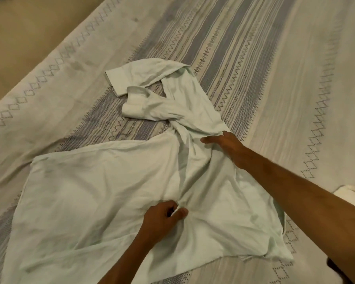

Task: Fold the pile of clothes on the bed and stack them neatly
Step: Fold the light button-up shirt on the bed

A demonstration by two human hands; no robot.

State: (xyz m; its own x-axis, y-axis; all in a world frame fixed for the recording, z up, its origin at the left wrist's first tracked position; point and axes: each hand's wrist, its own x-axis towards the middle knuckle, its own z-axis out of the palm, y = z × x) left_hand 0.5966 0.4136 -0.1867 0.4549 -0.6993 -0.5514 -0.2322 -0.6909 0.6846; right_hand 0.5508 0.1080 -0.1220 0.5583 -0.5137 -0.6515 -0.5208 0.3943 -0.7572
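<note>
So your pale green shirt is spread over the lower middle of the frame on the patterned bedspread, body part rumpled, with both sleeves bunched toward the upper centre, cuffs lying close together. Your left hand sits at bottom centre, thumb and fingers curled in and pinching a little ridge of the shirt fabric. Your right hand comes in from the right edge and lies on the shirt near where the sleeves meet the body, fingers fairly straight and pressing down, not wrapped around anything. There's another pale garment peeking in at the right edge, mostly cut off.
</note>
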